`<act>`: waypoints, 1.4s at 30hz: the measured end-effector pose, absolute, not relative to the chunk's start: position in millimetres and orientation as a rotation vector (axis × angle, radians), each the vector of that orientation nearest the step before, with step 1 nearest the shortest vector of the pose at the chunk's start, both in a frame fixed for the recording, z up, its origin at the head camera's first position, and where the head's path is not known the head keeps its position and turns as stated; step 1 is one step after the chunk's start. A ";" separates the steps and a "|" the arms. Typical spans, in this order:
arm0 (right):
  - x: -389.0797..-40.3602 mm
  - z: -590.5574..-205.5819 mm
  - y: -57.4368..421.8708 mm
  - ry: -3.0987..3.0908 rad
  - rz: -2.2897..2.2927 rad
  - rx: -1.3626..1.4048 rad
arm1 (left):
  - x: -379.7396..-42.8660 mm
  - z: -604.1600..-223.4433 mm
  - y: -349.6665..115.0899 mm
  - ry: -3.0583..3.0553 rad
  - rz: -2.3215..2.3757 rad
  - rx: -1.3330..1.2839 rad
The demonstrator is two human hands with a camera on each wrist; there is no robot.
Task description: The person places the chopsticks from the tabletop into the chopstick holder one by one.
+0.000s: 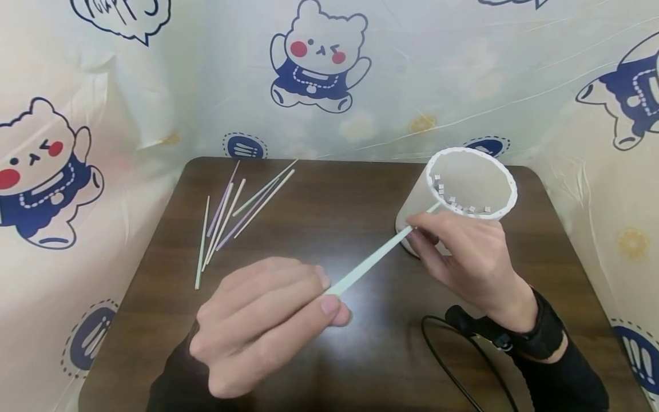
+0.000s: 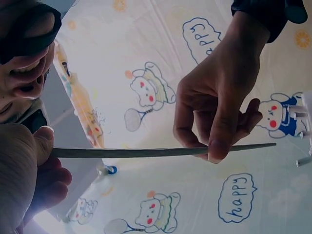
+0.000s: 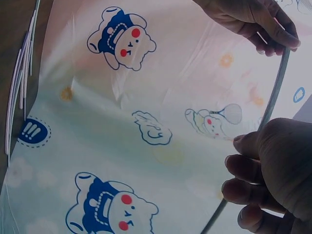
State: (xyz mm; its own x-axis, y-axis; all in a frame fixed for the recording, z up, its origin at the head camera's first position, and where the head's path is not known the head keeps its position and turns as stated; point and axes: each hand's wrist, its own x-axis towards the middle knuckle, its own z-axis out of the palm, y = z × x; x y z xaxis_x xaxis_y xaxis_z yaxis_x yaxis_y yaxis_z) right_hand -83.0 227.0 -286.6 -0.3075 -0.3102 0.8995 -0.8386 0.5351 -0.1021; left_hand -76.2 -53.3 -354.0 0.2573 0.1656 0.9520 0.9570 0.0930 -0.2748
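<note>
A thin pale green stick (image 1: 372,264) slants up and to the right between my two hands. My left hand (image 1: 268,323) pinches its near end between thumb and fingers. Further along, my right hand (image 1: 460,252) pinches it near the far end, whose tip overlaps the rim of a white cylinder (image 1: 412,200) in the head view. The same stick (image 2: 126,153) spans both hands in the left wrist view, and both hands show on the stick (image 3: 275,87) in the right wrist view. Small pale pegs (image 1: 453,201) line the inside of the cylinder near its rim.
Several thin sticks (image 1: 225,220), white, purple and pale green, lie loosely on the brown table (image 1: 329,200) at the far left. A black cable (image 1: 437,357) loops below my right wrist, which wears a black strap (image 1: 546,326). Printed sheeting (image 1: 412,57) surrounds the table.
</note>
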 end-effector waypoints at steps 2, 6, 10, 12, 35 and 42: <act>-87.5 -282.7 230.6 -1.881 0.718 0.936 | -84.3 -336.1 -45.4 -1.245 -0.863 -1.369; -106.2 -269.6 247.9 -1.996 0.673 0.847 | -109.5 -264.5 -8.4 -1.336 -0.903 -1.331; -136.1 -257.1 273.4 -2.166 0.700 0.700 | -143.6 -218.8 32.1 -1.481 -0.850 -1.235; -150.5 -255.4 285.8 -2.247 0.711 0.624 | -164.3 -213.9 47.0 -1.594 -0.825 -1.217; -175.3 -284.6 312.6 -2.541 0.685 0.583 | -218.4 -261.1 107.7 -2.199 -0.839 -1.302; -166.9 -278.9 314.7 -2.588 0.724 0.525 | -224.5 -280.4 113.9 -2.257 -0.811 -1.291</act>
State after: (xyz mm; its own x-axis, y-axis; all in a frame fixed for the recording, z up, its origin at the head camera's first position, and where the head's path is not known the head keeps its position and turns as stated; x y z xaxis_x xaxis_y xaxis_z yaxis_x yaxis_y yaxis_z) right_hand -166.9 314.7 -278.9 -0.8494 -0.2443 0.4679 -0.4517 0.7951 -0.4048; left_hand -224.5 113.9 -280.4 -0.4839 0.6311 0.6063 0.8726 0.4003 0.2797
